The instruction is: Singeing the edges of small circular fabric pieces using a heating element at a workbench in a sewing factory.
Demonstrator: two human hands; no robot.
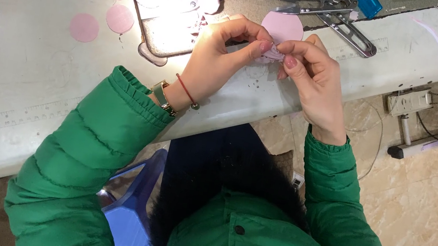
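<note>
Hands pinched together: left hand (224,53) and right hand (311,76) both grip a small pink fabric piece (272,55), scissors (330,15) at 1 o'clock on the counter (15,79).

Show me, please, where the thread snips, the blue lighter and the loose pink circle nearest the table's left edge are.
thread snips (330,15), head view, on the crossing of the metal blades
blue lighter (365,0), head view, on its blue body
loose pink circle (83,27), head view, on its middle

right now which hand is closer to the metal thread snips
The right hand. It sits just below the thread snips, while the left hand is farther off toward the bright sewing machine plate.
</note>
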